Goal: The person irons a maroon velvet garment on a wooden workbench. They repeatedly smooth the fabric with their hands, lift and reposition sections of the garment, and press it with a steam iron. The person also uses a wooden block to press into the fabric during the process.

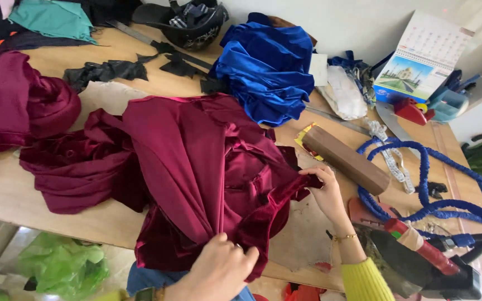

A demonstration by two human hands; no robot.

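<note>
A large maroon satin cloth [196,161] lies bunched across the middle of the wooden table [34,195]. My left hand [218,267] grips a gathered fold of it at the table's near edge. My right hand [322,192], with a bracelet and a yellow sleeve, pinches the cloth's right edge. A brown wooden block [346,159] lies just beyond my right hand.
A blue satin bundle [266,67] sits at the back, a second maroon bundle [12,100] at the left. Black scraps [107,69], a helmet [188,22], a calendar [422,53], a white measuring tape [391,159], a blue cord [425,189] and an iron [419,259] surround the cloth.
</note>
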